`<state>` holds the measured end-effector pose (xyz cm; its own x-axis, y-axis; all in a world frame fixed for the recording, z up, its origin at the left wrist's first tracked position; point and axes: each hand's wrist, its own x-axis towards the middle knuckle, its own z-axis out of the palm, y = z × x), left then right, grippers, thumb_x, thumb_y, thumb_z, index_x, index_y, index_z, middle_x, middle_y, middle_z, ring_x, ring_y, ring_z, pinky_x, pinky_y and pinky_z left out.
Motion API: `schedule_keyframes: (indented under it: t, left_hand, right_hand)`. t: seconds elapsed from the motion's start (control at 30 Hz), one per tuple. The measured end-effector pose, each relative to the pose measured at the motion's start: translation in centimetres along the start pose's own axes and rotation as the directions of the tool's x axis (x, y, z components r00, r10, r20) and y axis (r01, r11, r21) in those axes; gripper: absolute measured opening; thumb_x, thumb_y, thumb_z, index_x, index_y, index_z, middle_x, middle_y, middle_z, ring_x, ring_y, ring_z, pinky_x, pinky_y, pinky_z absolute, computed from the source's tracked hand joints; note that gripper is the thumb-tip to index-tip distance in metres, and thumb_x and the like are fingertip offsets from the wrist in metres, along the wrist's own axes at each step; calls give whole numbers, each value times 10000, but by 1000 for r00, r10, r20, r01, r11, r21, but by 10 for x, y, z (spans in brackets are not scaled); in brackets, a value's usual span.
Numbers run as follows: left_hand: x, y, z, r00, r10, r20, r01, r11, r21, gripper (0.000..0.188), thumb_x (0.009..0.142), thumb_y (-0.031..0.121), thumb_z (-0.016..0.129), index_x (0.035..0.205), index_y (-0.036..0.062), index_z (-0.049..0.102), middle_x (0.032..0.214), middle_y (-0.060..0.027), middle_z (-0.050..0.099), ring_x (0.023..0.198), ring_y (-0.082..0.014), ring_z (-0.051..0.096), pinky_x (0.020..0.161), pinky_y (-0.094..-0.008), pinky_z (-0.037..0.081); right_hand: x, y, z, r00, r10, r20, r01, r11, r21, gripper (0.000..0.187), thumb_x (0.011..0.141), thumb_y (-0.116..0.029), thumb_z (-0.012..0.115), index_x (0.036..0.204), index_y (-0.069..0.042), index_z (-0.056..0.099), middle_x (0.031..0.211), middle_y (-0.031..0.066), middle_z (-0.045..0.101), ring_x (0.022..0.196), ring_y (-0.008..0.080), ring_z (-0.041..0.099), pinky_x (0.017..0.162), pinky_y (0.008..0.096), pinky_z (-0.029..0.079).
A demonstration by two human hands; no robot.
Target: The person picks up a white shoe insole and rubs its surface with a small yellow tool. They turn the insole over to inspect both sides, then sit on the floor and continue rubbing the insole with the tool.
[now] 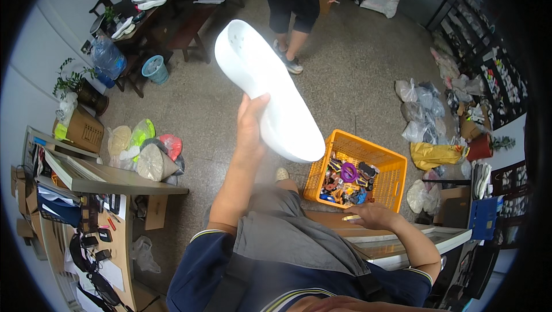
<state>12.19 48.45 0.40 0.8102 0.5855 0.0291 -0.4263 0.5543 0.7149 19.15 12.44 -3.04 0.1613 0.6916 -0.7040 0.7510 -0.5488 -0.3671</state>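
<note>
My left hand (250,125) is raised in the middle of the view, its thumb and fingers closed round the waist of a large white shoe sole (276,93). The sole stands tilted, with its heel end up to the left and a few small holes there. Lower right, my right hand (376,216) hangs beside the front rim of a yellow plastic crate (397,183). From its fingers sticks out a slim, pale yellowish tool (351,218), too small to name. Inside the crate lie many small colourful pieces and a purple ring-shaped item (349,172).
Ahead, a person in dark shorts (290,2) stands on the stone floor. Filled plastic bags (422,108) lie right, others (155,157) left by a cabinet (109,177). A blue bin (155,69) stands near a bench (190,27). A cluttered desk (118,237) is at lower left.
</note>
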Motion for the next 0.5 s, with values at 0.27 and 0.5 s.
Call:
schedule_keyframes:
  t: [0.27,0.5]
  left_hand:
    - [6,-6,-11,998,-34,52,43,983,-177,632,870,343,623,1323,-77,489,1115,-232,651,965,-283,712,785,-338,634]
    - [11,-3,-10,986,-40,162,113,871,-477,532,929,337,574,1277,-64,558,1135,-217,673,960,-284,723,744,-358,647]
  right_hand:
    - [2,0,1,998,60,29,-60,998,-6,430,991,-415,546,1367,-208,540,1203,145,667,1115,355,631,932,480,498]
    - [2,2,3,998,59,23,-59,998,-4,431,991,-422,542,1368,-212,542,1199,156,666,1116,359,632,934,489,496]
